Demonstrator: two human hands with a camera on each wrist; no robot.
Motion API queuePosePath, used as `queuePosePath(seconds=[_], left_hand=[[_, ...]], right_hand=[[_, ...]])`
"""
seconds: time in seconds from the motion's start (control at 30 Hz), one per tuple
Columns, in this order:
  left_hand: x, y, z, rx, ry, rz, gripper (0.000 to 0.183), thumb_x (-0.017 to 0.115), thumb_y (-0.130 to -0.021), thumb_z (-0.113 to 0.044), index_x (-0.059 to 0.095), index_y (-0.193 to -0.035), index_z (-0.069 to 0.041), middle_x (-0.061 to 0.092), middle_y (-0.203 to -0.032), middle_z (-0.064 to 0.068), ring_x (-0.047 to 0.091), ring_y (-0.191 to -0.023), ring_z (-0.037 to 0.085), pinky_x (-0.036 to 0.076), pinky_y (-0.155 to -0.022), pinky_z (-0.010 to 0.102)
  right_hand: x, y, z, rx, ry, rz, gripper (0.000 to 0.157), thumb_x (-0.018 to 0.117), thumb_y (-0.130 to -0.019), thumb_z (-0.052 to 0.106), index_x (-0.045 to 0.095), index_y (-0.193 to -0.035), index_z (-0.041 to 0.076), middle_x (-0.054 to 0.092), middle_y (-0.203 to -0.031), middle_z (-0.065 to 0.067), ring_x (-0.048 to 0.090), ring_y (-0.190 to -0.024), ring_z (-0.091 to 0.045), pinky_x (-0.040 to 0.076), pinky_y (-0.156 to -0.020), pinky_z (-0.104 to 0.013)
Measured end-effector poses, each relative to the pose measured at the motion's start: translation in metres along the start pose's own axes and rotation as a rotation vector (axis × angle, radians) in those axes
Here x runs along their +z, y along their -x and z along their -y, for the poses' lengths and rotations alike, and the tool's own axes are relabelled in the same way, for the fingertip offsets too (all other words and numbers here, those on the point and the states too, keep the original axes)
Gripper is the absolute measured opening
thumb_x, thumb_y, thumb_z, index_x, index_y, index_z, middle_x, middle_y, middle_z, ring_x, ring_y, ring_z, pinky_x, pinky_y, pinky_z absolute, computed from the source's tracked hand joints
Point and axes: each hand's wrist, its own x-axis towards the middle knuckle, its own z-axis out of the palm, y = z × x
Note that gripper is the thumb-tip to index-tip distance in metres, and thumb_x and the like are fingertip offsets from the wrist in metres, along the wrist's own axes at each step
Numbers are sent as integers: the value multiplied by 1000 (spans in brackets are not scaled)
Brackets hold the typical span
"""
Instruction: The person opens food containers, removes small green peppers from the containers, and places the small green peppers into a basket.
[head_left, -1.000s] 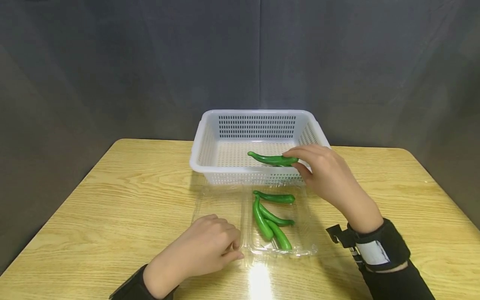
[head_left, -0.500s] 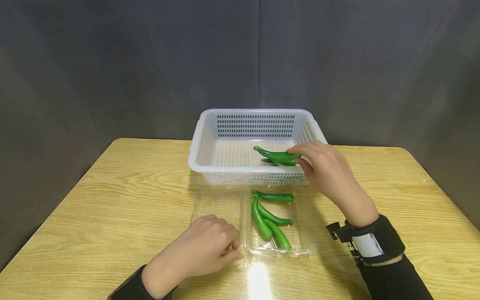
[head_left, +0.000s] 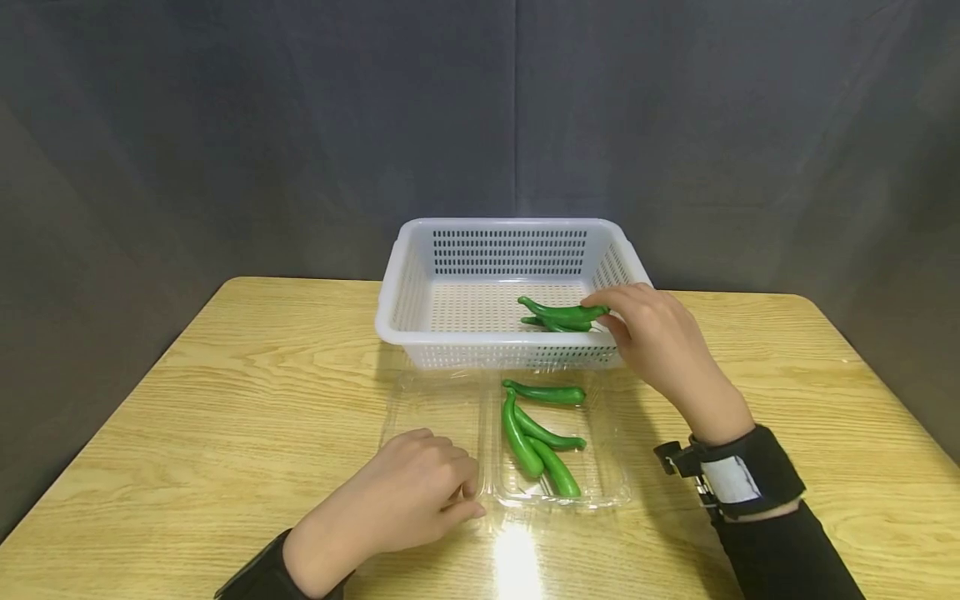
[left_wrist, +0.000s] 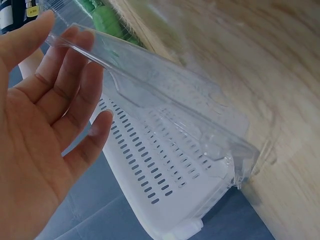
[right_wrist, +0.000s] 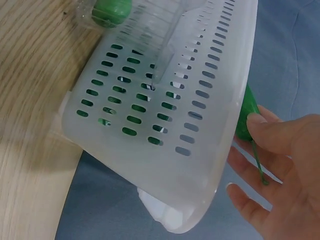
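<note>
Shifted slightly rightward since a second ago is one green pepper [head_left: 562, 312]. From left on the table [head_left: 225, 417], a person's left hand [head_left: 408, 492] curls loosely at the near edge of a clear plastic container [head_left: 607, 471], its grip impossible to tell; four peppers [head_left: 517, 437] lie inside. Behind, within the white basket [head_left: 510, 338], the right hand [head_left: 660, 337] pinches the shifted pepper over at least one more pepper [head_left: 573, 326].

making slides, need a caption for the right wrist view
Right hand pinching a green pepper partly hidden behind a white slotted basket
</note>
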Motion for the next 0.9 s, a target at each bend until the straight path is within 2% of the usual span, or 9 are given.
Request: queuePosePath(seconds=[0.2,0.33,0.7,0.9], left_hand=[[1,0,0,0,-5,2,28,77,-85,-36,57,-68,-24,43,-63,-19,39,-59,0,37,-63,22],[1,0,0,2,-7,1,28,77,-84,-36,58,-68,-23,45,-63,-19,40,-59,0,38,-64,22],[1,0,-1,1,-7,-3,28,77,-84,-37,58,-69,-23,45,-64,-19,40,-58,0,40,-64,22],[-1,0,0,1,9,0,28,78,-84,-36,58,-69,-23,45,-64,-19,39,-58,0,39,-64,22]], right_hand=[[3,2,-3,36,24,11,28,74,-81,-11,72,-104,5,63,-103,-11,62,-86,-31,49,-68,-44],[5,3,-6,37,33,17,28,74,-81,-10,72,-105,5,64,-101,-11,62,-85,-31,49,-67,-44],[4,2,-7,48,32,40,30,73,-81,-10,73,-107,4,67,-99,-13,62,-92,-32,48,-77,-48],[4,2,-7,84,31,55,28,74,-82,-8,72,-107,5,69,-102,-12,61,-94,-33,48,-79,-48]])
